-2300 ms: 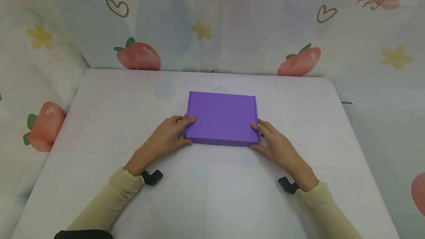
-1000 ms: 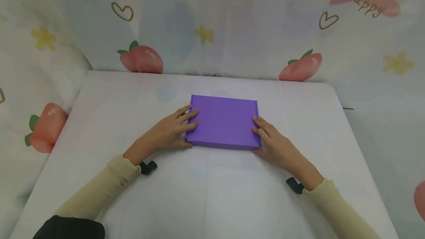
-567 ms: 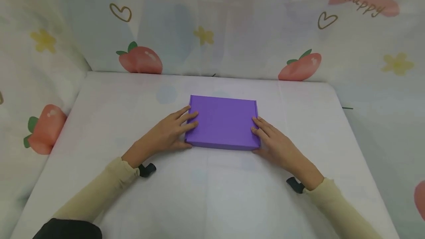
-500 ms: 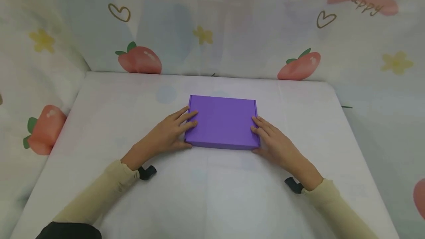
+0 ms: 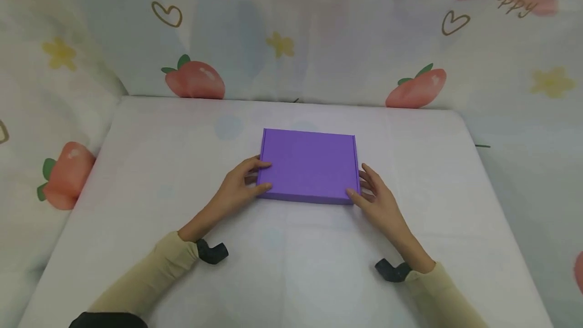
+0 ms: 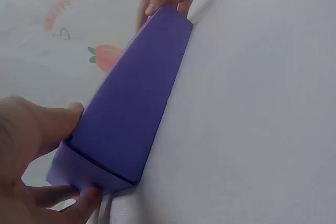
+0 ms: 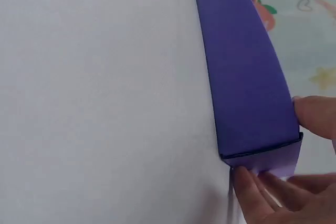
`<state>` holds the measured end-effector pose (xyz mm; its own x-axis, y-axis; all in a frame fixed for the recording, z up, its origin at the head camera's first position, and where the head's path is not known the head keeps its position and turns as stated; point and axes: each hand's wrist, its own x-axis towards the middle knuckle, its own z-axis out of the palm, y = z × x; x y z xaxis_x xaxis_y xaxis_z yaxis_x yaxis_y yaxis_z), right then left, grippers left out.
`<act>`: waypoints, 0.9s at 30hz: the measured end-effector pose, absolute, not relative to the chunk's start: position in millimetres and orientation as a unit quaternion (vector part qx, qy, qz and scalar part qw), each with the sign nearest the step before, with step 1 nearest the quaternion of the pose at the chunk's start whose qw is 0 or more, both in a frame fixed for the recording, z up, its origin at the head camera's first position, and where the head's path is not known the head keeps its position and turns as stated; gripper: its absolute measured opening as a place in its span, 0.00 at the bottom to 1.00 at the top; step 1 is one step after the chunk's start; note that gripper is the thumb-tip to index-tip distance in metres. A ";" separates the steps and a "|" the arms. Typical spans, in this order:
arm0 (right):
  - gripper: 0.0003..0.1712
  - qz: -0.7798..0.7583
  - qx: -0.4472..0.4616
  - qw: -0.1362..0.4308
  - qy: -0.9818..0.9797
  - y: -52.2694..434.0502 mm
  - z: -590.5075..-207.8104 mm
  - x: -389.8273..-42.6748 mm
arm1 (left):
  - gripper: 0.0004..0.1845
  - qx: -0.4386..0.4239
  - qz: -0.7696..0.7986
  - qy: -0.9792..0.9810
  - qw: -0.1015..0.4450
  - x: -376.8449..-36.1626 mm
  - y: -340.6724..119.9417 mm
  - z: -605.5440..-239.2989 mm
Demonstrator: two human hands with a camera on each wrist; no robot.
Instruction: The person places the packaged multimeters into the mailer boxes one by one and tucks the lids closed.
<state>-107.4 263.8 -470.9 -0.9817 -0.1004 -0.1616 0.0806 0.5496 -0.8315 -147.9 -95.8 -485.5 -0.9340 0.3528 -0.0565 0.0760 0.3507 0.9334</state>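
A closed, flat purple cardboard box (image 5: 307, 166) lies at the middle of the table in the head view. The left hand (image 5: 239, 181) grips its left end: the thumb is on the lid near the front corner, one finger reaches onto the lid, and others lie along the side. At the right end, the right hand (image 5: 380, 199) holds the box with its thumb on the front right corner and its other fingers along the side. Both wrist views show the box's long front face (image 6: 131, 93) and fingers against its end faces. What the box contains is hidden.
A white cloth covers the table (image 5: 282, 267). Behind and beside it hangs a patterned curtain (image 5: 319, 39) with printed fruit, stars and hearts. A black wrist-camera mount (image 5: 211, 252) juts from the left sleeve, another mount (image 5: 391, 271) from the right.
Both thumbs have moved from the box's lower front edge up onto the lid's front corners. The right hand's fingers have slid off the lid to the side. The box stays about where it was.
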 end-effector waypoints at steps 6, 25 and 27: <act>0.42 -0.492 0.013 0.098 0.865 264.4 -473.6 -105.3 | 0.28 0.105 0.548 0.819 0.135 -144.2 -90.4 -484.1; 0.59 -0.453 -0.037 0.114 0.883 270.3 -479.2 -101.1 | 0.59 0.103 0.498 0.851 0.133 -135.2 -85.5 -484.0; 0.59 -0.430 -0.051 0.094 0.896 269.7 -481.1 -100.6 | 0.58 0.111 0.496 0.852 0.127 -136.1 -85.7 -484.6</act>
<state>-100.6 269.7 -481.1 -0.9771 -0.1721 -0.1249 -0.0102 0.6248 -0.7807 -136.1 -85.7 -484.6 -0.9427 0.3162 -0.1068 0.0634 0.4839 0.8728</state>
